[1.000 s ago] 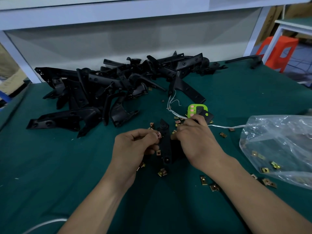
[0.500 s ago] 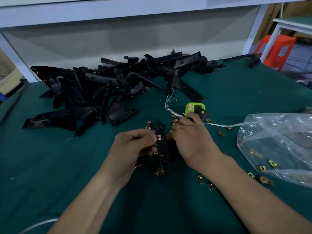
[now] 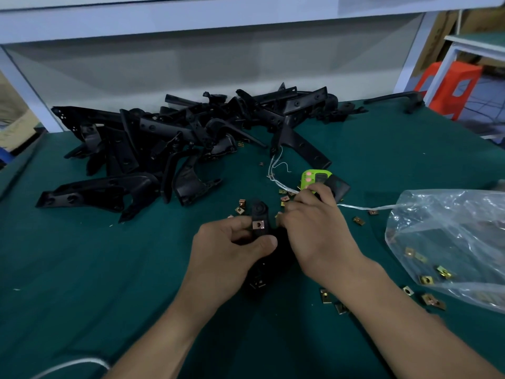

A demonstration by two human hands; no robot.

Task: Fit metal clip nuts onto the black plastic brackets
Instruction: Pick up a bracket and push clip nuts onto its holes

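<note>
- Head view: the left hand (image 3: 232, 253) grasps a bracket (image 3: 259, 210) at the middle of the desk (image 3: 82, 269), with thumb and fingers (image 3: 240, 222) curled round it.
- A clip nut (image 3: 258, 224) sits on the bracket's far arm, just beside the left fingertips. It looks seated, so I judge this one fitting done or nearly done.
- The bracket's near end is dark and partly hidden by the hands, so I cannot tell whether it carries other nuts.
- The right hand (image 3: 319, 233) lies just right of the bracket, its fingers curled down at the far side over some loose nuts (image 3: 326, 295). I cannot tell whether they pinch a nut, touch the bracket or hold nothing.
- Other loose nuts are scattered on the desk around both hands, and more lie inside the bag (image 3: 451, 242) on the right.
- A pile (image 3: 164, 149) of brackets fills the far left. Whether any of them already bears nuts is too small to see.
- A green device (image 3: 314, 177) lies just beyond the right hand.
- With so many brackets and nuts lying apart, most of the task seems left to do.
</note>
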